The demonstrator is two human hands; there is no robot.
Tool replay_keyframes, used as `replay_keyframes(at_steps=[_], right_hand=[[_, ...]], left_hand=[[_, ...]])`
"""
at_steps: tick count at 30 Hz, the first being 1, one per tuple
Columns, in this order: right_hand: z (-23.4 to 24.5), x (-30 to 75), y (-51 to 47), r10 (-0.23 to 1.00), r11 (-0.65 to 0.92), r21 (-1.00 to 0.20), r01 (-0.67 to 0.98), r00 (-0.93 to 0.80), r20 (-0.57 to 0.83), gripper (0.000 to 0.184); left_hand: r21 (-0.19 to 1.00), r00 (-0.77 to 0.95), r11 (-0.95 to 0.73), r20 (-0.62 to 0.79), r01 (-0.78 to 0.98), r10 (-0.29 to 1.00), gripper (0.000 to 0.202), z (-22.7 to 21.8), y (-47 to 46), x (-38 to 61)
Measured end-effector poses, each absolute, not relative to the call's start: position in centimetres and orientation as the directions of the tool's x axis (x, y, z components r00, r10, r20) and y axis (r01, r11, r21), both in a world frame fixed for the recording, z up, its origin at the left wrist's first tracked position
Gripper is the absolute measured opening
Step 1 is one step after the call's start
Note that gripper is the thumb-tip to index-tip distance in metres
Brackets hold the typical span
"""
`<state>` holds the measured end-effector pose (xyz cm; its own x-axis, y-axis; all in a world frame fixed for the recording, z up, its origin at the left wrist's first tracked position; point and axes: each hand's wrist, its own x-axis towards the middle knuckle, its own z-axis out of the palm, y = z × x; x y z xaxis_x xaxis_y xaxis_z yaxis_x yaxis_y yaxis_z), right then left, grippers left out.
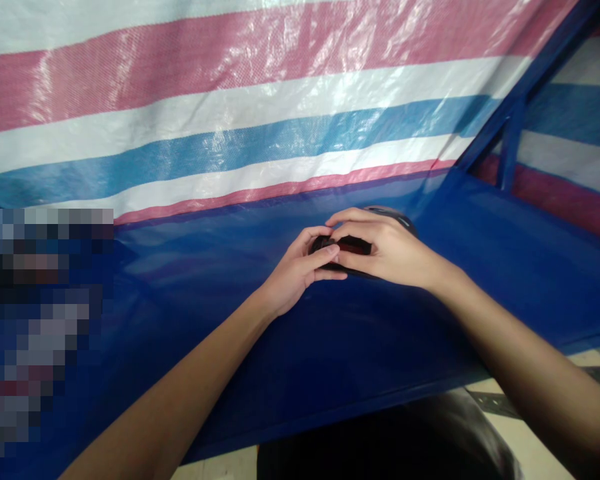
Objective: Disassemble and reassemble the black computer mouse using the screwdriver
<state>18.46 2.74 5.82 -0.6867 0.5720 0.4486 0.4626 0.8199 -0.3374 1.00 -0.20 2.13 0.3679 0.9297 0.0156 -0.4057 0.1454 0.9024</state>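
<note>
Both my hands meet over the blue table surface, around a small black object with a glossy dark-red panel (356, 246); its kind I cannot make out. My left hand (307, 262) grips its left end, thumb on top and fingers curled round the side. From the right, my right hand (387, 247) closes over the other end, its thumb and fingertips close to the left thumb. Part of the object is hidden under the fingers. Just behind my right hand shows a rounded black and grey thing (393, 215), mostly covered by the hand.
The blue tabletop (350, 333) ends at a front edge near my body. A striped red, white and blue plastic sheet (220, 100) hangs behind it. A blue metal frame (510, 120) rises at the right. The far left is pixelated.
</note>
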Motion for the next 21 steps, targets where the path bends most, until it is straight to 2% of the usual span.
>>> replay_keyframes(at_steps=[7,11,17,21], right_hand=[[5.95,18.72,3.02,0.577,0.815,-0.397,0.422,-0.653,0.491,0.016],[6.2,18.92,3.05,0.642,0.762,-0.488,0.426,-0.597,0.481,0.02],[6.75,19.05,2.85,0.761,0.641,-0.634,0.433,-0.468,0.449,0.022],[6.73,19.04,2.78,0.791,0.601,-0.687,0.408,-0.43,0.435,0.023]], left_hand=[[0.903,0.382,0.172,-0.009,-0.394,0.924,0.039,2.14,-0.29,0.98],[0.911,0.385,0.188,-0.035,-0.366,0.922,0.048,2.05,-0.31,1.07],[0.963,0.427,0.173,-0.071,-0.205,0.902,0.042,1.74,-0.2,1.0],[0.997,0.454,0.079,-0.061,-0.022,0.889,0.03,1.6,-0.19,0.97]])
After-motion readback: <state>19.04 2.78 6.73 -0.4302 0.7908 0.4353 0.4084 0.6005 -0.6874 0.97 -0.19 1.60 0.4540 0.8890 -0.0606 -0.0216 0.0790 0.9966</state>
